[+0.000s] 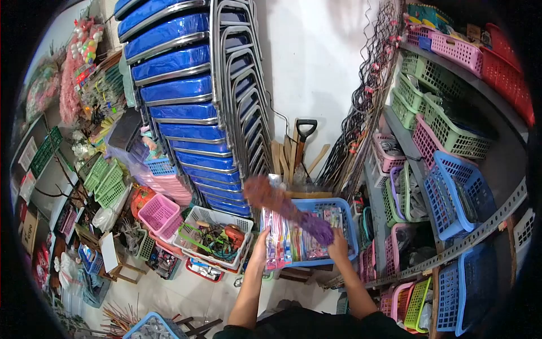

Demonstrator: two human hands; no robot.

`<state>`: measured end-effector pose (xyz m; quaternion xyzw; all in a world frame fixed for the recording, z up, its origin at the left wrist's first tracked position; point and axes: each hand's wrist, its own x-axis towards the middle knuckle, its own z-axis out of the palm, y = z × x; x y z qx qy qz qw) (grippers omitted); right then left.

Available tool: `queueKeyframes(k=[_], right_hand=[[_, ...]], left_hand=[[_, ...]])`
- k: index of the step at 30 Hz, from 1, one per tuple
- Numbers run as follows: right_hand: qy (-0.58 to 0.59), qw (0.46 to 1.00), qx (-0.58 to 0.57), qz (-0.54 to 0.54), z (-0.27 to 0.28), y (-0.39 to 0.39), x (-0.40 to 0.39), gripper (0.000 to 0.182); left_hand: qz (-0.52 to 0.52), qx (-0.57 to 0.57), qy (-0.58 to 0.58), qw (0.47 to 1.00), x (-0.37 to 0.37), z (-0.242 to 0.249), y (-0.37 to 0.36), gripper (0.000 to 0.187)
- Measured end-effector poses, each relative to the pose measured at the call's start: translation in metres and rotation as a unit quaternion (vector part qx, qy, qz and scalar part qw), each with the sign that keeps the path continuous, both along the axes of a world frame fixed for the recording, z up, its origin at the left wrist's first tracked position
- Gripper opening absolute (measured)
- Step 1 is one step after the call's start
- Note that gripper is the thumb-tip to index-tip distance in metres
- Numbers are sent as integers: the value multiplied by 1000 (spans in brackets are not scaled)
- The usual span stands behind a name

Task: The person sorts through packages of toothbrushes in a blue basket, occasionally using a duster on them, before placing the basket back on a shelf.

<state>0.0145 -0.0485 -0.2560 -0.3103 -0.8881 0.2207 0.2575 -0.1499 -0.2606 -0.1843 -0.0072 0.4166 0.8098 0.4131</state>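
My right hand (pixel 337 246) is closed at the purple end of a fluffy duster (pixel 291 212). The duster slants up to the left, turns brown at its far end and is smeared by motion; its handle is hidden. Below it, a blue plastic basket (pixel 353 229) holds rows of small packets (pixel 313 246) in clear and coloured wrapping. At the basket's left side, my left hand (pixel 261 248) is closed on the edge of a pink-and-white packet (pixel 275 240), its fingers partly hidden behind it.
Stacked blue chairs (pixel 186 85) with metal frames rise ahead on the left. A white basket (pixel 195 248) of tools and cords stands beside the blue one. Shelves of coloured baskets (pixel 451 192) line the right. A shovel handle (pixel 305 130) and wooden sticks lean against the wall.
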Motion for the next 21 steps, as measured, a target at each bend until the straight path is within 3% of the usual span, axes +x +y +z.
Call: queueKeyframes(k=[1, 4, 7, 9, 10, 14, 17, 19, 21], right_hand=[[-16, 996, -88, 3, -7, -3, -5, 51], [-16, 998, -64, 21, -21, -30, -11, 49], [-5, 996, -87, 37, -17, -52, -18, 43], [-161, 979, -122, -8, -30, -54, -27, 44], [-204, 975, -93, -9, -41, -53, -30, 46], [-193, 980, -44, -34, -67, -60, -31, 38], [-170, 984, -1, -56, -76, -59, -32, 41], [-198, 976, -75, -49, -73, -55, -33, 53], [-200, 974, -75, -70, -56, -59, -30, 59]], left_hand=[[1, -1, -1, 1000, 1, -10, 2, 39], [-67, 9, -38, 997, -6, -44, -5, 41], [-29, 42, -59, 997, -1, -47, -3, 44], [-31, 23, -55, 998, 3, -44, -8, 47], [-32, 24, -43, 998, 5, -44, -9, 48], [-56, 49, -34, 997, 8, -39, -15, 50], [-62, 49, -33, 996, 10, -37, -18, 50], [-69, 58, -29, 996, 10, -40, -19, 49], [-74, 68, -23, 995, 9, -40, -20, 48]])
